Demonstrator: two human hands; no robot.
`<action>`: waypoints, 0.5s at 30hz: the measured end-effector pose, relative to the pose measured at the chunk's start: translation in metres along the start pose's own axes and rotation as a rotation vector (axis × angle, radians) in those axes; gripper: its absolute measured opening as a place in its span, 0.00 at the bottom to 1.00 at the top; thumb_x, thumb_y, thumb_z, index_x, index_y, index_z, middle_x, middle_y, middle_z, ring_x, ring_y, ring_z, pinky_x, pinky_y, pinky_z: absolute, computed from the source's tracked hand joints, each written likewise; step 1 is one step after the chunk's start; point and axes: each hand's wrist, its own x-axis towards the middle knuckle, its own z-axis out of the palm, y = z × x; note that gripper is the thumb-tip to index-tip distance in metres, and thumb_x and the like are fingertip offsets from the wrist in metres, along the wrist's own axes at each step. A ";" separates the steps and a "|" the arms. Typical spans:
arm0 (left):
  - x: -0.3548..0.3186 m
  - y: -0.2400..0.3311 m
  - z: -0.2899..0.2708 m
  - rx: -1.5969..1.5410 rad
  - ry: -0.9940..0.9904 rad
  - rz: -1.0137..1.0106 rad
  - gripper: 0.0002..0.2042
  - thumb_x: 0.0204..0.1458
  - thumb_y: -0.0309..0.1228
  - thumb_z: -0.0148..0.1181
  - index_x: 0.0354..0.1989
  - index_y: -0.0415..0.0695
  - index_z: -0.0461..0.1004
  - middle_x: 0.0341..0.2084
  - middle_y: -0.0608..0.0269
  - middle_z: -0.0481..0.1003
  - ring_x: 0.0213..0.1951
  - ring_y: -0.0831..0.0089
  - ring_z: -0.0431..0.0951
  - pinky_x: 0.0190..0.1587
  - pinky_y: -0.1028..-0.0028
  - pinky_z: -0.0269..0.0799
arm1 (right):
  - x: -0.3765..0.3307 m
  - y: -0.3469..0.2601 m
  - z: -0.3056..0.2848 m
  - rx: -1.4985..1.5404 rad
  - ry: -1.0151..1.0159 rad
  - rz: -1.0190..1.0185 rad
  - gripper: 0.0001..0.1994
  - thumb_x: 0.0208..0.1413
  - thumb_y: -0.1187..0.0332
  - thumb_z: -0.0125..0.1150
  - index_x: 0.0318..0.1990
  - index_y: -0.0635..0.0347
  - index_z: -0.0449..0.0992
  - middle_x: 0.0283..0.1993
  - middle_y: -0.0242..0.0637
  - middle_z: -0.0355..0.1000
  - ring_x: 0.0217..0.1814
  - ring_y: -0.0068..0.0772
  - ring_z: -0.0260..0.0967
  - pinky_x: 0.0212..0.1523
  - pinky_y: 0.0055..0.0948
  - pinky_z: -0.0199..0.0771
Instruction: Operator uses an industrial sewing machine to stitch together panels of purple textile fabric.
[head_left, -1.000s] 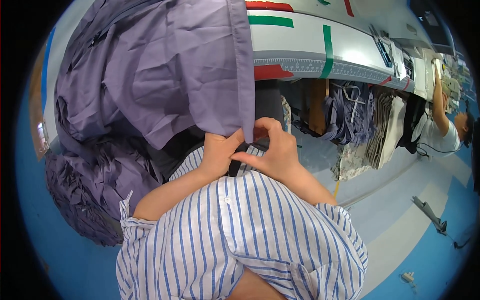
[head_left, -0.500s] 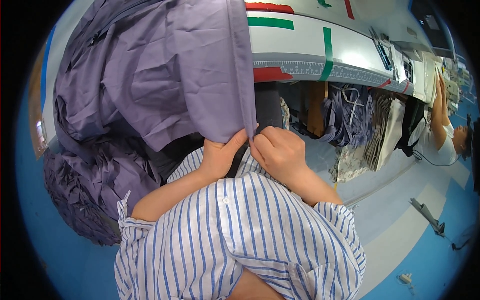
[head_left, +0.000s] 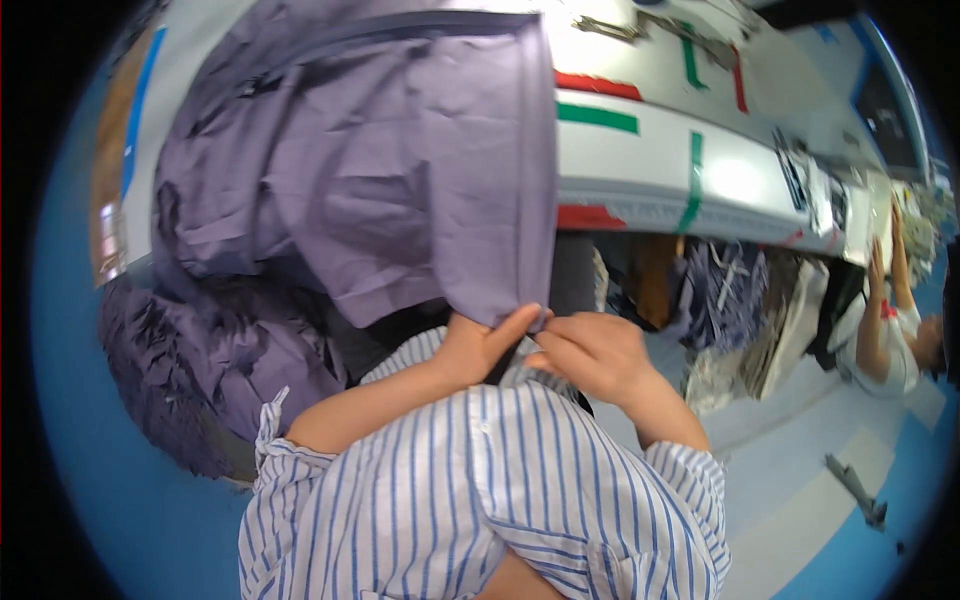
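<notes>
A large purple-grey fabric piece [head_left: 400, 190] lies over the white worktable [head_left: 640, 150] and hangs off its near edge. My left hand [head_left: 485, 345] pinches the lower corner of this fabric between thumb and fingers. Right beside it, my right hand [head_left: 590, 355] is curled with its fingertips at the same corner, touching my left thumb. Both forearms come out of blue-and-white striped sleeves [head_left: 480, 500].
A heap of more purple fabric [head_left: 200, 370] sits low at the left. Red and green tape strips [head_left: 600, 100] mark the table. Hanging cloth pieces [head_left: 730, 300] fill the space under it. Another person [head_left: 895, 330] works at far right on the blue floor.
My right hand has closed in on the fabric corner and now meets my left thumb there. The fabric edge hangs a little lower and straighter.
</notes>
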 end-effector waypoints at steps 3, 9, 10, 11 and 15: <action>0.005 -0.006 -0.006 -0.045 -0.064 0.056 0.14 0.59 0.32 0.55 0.49 0.36 0.70 0.40 0.58 0.76 0.42 0.73 0.76 0.47 0.74 0.70 | 0.013 0.029 -0.003 -0.304 0.180 -0.142 0.14 0.42 0.69 0.67 0.41 0.55 0.78 0.41 0.37 0.73 0.44 0.40 0.73 0.43 0.35 0.78; 0.009 0.037 -0.017 -0.010 -0.245 0.016 0.14 0.59 0.34 0.53 0.47 0.36 0.70 0.36 0.59 0.77 0.41 0.73 0.76 0.46 0.74 0.70 | 0.023 0.054 0.019 -0.250 0.098 -0.220 0.15 0.38 0.70 0.60 0.38 0.56 0.81 0.41 0.35 0.75 0.45 0.34 0.73 0.51 0.41 0.75; 0.006 0.056 -0.019 0.077 -0.304 -0.144 0.13 0.59 0.34 0.53 0.45 0.38 0.72 0.34 0.59 0.77 0.40 0.72 0.77 0.45 0.74 0.71 | 0.022 0.054 0.021 -0.231 0.118 -0.212 0.13 0.38 0.70 0.60 0.35 0.56 0.82 0.40 0.34 0.76 0.44 0.32 0.74 0.51 0.41 0.75; 0.006 0.077 -0.033 0.473 -0.625 -0.188 0.10 0.56 0.35 0.56 0.40 0.42 0.76 0.32 0.57 0.76 0.38 0.69 0.77 0.43 0.74 0.71 | 0.022 0.053 0.023 -0.228 0.144 -0.202 0.11 0.38 0.71 0.61 0.34 0.56 0.82 0.36 0.32 0.77 0.42 0.30 0.74 0.54 0.42 0.73; 0.027 0.150 -0.083 0.652 -0.300 0.552 0.13 0.53 0.32 0.56 0.45 0.41 0.76 0.42 0.55 0.77 0.45 0.61 0.77 0.47 0.69 0.70 | 0.025 0.051 0.026 -0.173 0.209 -0.189 0.10 0.38 0.76 0.63 0.33 0.60 0.79 0.36 0.33 0.74 0.41 0.30 0.73 0.55 0.46 0.72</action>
